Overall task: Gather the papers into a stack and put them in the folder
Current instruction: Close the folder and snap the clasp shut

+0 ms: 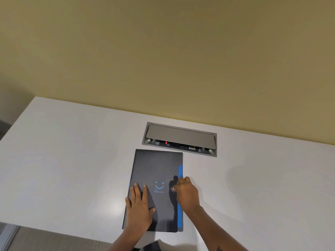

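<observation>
Nearest you, your left hand lies flat and spread wide on the near left part of the dark folder, palm down, holding nothing and only pressing the cover to the table. Your right hand sits just right of it, at the folder's right edge, fingers curled narrow around a small round snap on the cover, beside the blue strip that runs along that edge. Whether the fingertips pinch the snap or only rest on it I cannot tell.

The folder lies closed, its long axis running away from you, near end at the table's front edge, far end just short of the grey cable box set into the table. No loose papers show anywhere, so I judge they are already inside and only the fastening is left.

What matters for the coming move: the snap is under your right hand, on the right edge and about midway along the folder's length, so that hand is the nearer one; press straight down there while your left keeps the cover from sliding
</observation>
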Available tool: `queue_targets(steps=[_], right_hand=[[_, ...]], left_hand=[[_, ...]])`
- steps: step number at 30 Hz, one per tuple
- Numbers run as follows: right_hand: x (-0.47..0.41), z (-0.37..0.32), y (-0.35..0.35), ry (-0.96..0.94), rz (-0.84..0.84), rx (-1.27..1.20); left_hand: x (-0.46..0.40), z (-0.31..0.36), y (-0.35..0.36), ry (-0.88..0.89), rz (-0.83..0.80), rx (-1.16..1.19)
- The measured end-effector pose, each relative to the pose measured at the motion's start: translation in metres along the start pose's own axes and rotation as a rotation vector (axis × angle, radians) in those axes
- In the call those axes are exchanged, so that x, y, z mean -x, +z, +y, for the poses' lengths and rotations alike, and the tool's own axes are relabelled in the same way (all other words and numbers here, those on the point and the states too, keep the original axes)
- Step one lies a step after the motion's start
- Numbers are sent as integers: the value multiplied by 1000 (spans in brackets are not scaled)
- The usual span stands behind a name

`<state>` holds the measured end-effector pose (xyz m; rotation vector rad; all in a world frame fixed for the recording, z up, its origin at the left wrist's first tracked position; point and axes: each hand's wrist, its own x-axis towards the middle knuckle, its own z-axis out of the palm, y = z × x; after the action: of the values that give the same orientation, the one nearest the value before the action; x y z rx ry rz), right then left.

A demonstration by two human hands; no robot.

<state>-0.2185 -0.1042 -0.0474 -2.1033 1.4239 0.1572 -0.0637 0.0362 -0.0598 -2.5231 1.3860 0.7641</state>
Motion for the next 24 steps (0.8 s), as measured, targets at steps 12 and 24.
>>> queue_targets(steps=[12,24], right_hand=[[-7,-3,7,-18,2,48],[-10,-6,7,-1,8,62]], left_hand=[[4,4,-8,-1,-7,3],[3,4,-7,-13,-3,4]])
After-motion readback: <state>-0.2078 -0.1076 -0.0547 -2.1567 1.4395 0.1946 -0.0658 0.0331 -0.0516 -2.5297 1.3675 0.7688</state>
